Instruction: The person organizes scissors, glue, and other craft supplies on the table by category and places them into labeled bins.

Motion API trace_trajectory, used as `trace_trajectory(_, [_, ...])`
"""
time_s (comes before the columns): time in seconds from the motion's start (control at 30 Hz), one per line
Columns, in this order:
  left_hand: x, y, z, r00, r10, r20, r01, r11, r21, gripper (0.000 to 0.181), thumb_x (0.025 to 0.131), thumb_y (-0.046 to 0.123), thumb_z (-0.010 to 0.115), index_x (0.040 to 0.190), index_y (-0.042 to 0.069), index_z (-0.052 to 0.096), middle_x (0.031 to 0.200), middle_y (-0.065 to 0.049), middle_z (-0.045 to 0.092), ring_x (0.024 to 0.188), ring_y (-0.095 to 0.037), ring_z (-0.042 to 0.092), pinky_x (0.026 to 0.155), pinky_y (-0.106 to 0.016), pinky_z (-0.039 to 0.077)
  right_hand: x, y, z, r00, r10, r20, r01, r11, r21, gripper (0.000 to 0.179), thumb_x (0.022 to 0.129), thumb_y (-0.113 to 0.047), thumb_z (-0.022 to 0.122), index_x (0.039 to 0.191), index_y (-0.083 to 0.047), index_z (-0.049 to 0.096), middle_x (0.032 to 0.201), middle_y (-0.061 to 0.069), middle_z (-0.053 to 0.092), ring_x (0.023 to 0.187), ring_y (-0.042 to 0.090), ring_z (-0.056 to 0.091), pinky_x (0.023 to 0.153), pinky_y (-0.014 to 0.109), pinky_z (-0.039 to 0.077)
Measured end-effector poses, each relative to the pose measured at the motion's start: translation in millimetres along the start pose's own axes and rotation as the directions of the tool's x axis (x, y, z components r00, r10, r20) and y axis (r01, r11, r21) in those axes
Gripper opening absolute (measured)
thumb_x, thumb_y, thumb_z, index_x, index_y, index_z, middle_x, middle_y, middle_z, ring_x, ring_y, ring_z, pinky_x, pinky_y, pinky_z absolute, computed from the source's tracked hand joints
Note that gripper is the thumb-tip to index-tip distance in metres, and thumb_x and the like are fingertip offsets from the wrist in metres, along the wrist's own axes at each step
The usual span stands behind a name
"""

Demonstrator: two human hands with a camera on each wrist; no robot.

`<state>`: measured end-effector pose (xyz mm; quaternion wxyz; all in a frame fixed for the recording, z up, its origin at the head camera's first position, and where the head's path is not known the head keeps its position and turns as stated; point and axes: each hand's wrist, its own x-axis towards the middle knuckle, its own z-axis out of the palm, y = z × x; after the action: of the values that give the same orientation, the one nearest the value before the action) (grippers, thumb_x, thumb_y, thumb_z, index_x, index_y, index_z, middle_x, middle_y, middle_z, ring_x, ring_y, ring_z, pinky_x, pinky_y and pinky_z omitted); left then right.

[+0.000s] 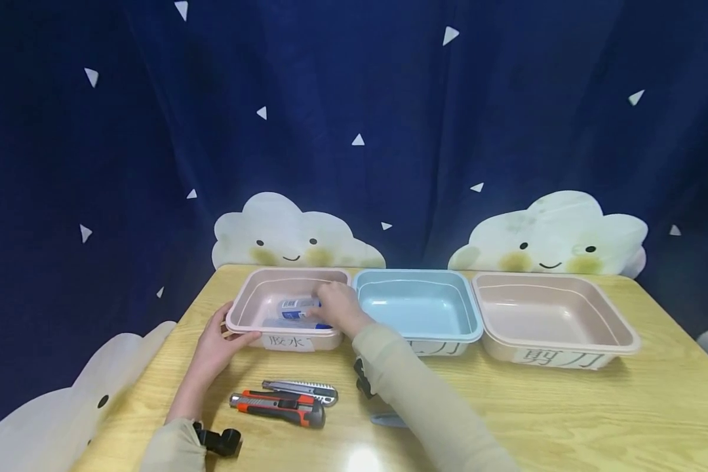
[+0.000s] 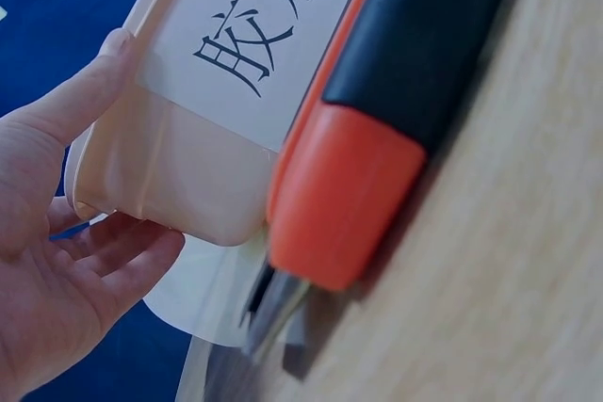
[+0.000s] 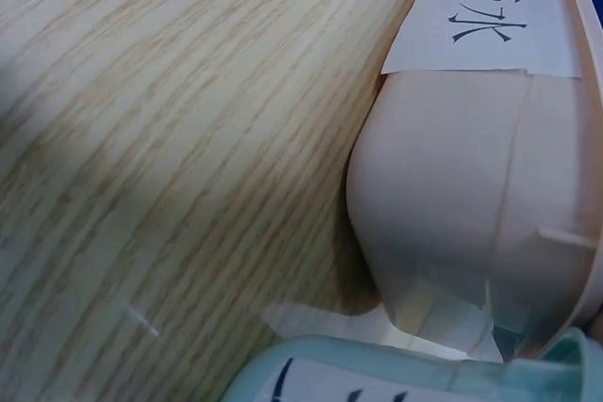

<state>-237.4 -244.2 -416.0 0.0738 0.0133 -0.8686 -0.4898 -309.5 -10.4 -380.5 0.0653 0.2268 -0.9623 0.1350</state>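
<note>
At the left end of the row is a pale pink bin (image 1: 248, 305) with a paper label on its front. My left hand (image 1: 215, 347) grips its left front corner, thumb along the front rim and fingers round the side, as the left wrist view also shows. Inside lie clear glue bottles (image 1: 295, 305) with blue and white labels; a blue cap shows near the right wall. My right hand (image 1: 339, 307) reaches over the right rim into this bin, its curled fingers pinching the end of one bottle. Its fingertips are partly hidden, and the right wrist view leaves this hand out.
A light blue bin (image 1: 415, 278) and another pinkish bin (image 1: 557, 351) continue the row rightward, both labelled. Two utility knives, one orange and black (image 1: 280, 408) and one silver (image 1: 297, 390), lie between my forearms. A grey-blue object (image 1: 388, 420) is partly under my right sleeve.
</note>
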Motion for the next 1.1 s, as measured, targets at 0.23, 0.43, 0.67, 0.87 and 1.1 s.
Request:
trace_trajectory(0.23, [-0.3, -3.2, 0.3, 1.0, 0.003, 0.0, -0.003, 1.0, -0.011, 0.096, 0.071, 0.034, 0.077, 0.144, 0.007, 0.02, 0.14, -0.018, 0.031, 0.119, -0.035, 0.041, 0.097, -0.043, 0.045, 0.5, -4, -2, 0.998, 0.042, 0.054, -0.04, 0.998, -0.044, 0.045, 0.074, -0.046, 0.07, 0.108, -0.015, 0.065, 0.104, 0.003, 0.066, 0.096, 0.02, 0.061, 0.082, 0.032, 0.051])
trace_trajectory(0.43, [1.1, -5.1, 0.4, 1.0, 0.009, -0.001, -0.009, 1.0, -0.02, 0.096, 0.071, 0.034, 0.077, 0.144, 0.007, 0.02, 0.14, -0.019, 0.03, 0.12, -0.036, 0.04, 0.096, -0.044, 0.045, 2.8, -5, -1, 0.997, 0.031, 0.073, -0.025, 0.996, -0.081, 0.033, 0.078, -0.037, 0.07, 0.103, -0.015, 0.069, 0.102, 0.001, 0.068, 0.095, 0.018, 0.062, 0.083, 0.031, 0.052])
trace_trajectory(0.67, [0.9, -5.4, 0.5, 1.0, 0.008, 0.001, -0.008, 1.0, -0.021, 0.096, 0.07, 0.034, 0.077, 0.143, 0.007, 0.021, 0.14, -0.018, 0.031, 0.12, -0.036, 0.04, 0.096, -0.044, 0.046, 0.7, -4, -2, 0.999, -0.017, 0.03, 0.017, 1.0, -0.002, 0.022, 0.083, -0.025, 0.064, 0.102, -0.015, 0.07, 0.1, -0.001, 0.069, 0.096, 0.017, 0.062, 0.087, 0.029, 0.05])
trace_trajectory(0.87, [0.1, -3.7, -0.3, 1.0, -0.007, 0.005, 0.007, 1.0, -0.009, 0.096, 0.071, 0.035, 0.077, 0.144, 0.008, 0.02, 0.141, -0.018, 0.03, 0.121, -0.036, 0.04, 0.096, -0.044, 0.046, -9.3, -11, -8, 0.998, -0.067, 0.004, 0.066, 0.995, 0.077, 0.021, 0.083, -0.024, 0.064, 0.102, -0.016, 0.071, 0.096, -0.003, 0.07, 0.093, 0.015, 0.063, 0.085, 0.028, 0.05])
trace_trajectory(1.1, [-0.3, -2.6, -1.0, 1.0, -0.009, 0.008, 0.009, 1.0, -0.004, 0.096, 0.072, 0.035, 0.076, 0.144, 0.009, 0.019, 0.141, -0.018, 0.03, 0.12, -0.036, 0.04, 0.096, -0.044, 0.046, -30.1, -19, -18, 0.989, -0.126, -0.071, 0.137, 0.973, 0.183, 0.021, 0.083, -0.021, 0.065, 0.101, -0.014, 0.071, 0.097, 0.0, 0.07, 0.09, 0.012, 0.064, 0.078, 0.023, 0.053])
